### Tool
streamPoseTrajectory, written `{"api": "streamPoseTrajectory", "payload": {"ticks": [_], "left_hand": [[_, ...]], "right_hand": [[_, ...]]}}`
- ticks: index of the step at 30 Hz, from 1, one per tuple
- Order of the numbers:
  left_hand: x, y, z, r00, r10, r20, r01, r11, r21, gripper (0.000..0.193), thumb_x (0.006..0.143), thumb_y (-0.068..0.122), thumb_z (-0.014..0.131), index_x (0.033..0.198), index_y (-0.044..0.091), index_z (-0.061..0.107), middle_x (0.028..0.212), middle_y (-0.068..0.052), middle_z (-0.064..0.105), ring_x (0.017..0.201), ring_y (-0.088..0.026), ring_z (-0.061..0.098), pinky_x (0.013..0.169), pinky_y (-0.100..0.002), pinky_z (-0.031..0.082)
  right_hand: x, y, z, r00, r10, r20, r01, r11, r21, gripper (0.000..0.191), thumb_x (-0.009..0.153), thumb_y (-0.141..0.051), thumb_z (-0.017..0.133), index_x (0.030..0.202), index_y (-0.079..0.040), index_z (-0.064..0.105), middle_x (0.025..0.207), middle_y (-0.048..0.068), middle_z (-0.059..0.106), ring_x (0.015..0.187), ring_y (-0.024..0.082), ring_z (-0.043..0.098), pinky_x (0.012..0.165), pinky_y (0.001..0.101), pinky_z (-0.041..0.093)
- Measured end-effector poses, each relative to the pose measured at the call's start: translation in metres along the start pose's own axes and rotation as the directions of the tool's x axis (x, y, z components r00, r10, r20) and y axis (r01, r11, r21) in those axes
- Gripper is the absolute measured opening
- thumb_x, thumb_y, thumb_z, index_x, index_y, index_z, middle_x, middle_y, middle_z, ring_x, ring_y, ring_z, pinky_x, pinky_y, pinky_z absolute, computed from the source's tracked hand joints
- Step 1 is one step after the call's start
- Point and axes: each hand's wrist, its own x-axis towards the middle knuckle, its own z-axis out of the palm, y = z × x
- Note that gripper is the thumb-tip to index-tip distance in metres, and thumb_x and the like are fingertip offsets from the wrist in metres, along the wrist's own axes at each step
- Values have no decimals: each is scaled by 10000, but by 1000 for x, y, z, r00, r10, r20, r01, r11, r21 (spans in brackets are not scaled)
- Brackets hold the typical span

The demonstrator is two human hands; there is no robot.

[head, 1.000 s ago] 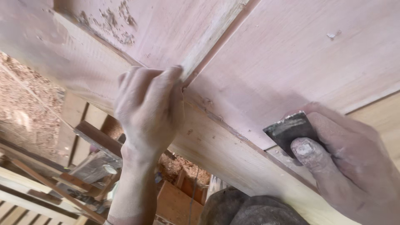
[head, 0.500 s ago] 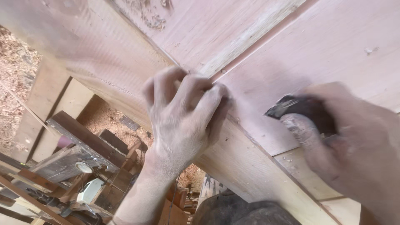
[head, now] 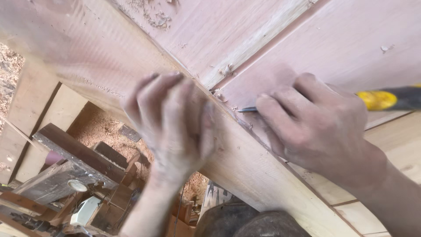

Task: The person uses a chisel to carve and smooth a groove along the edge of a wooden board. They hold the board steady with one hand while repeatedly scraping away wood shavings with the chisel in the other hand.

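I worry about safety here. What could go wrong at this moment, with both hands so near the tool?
1. The right hand drives a yellow-handled tool whose metal tip points toward the left hand; a slip might cut those fingers.
2. The tip works at the joint between the frame rail and the panel; too much force may gouge the wood.

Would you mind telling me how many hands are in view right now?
2. The left hand presses on the wooden frame at centre; the right hand grips a yellow-handled chisel at the joint, right of it.
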Motion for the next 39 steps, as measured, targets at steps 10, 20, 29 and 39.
{"api": "streamPoseTrajectory", "payload": {"ticks": [10,20,29,39], "left_hand": [[-54,30,14,987,-144,71,114,941,319,490,1134,295,549,1588,187,399,1623,-148,322,1494,-348,237,1268,-540,222],[-59,28,20,994,-102,26,83,914,397,446,1126,186,554,1546,153,408,1571,-137,368,1493,-339,271,1255,-532,257],[-56,25,23,998,-56,16,44,908,416,456,1149,260,484,1586,157,404,1596,-147,392,1479,-329,313,1266,-529,270],[-49,31,18,999,-52,6,45,921,388,450,1139,319,424,1557,153,424,1539,-149,434,1418,-296,379,1195,-492,306]], "right_hand": [[15,5,6,961,-211,-180,195,975,-103,184,830,-175,698,670,-157,608,621,-31,546,610,118,594,411,290,419],[-39,16,29,947,-276,-162,252,956,-151,243,916,-158,660,686,-174,583,634,-44,551,558,82,548,382,280,389],[-116,15,16,980,-184,-74,183,983,-15,307,950,-296,642,693,-144,573,680,-27,571,620,91,543,450,262,413],[-8,6,34,949,-163,-271,119,978,-171,227,1002,-201,693,782,-201,636,680,-77,588,579,51,504,415,227,367]]}}
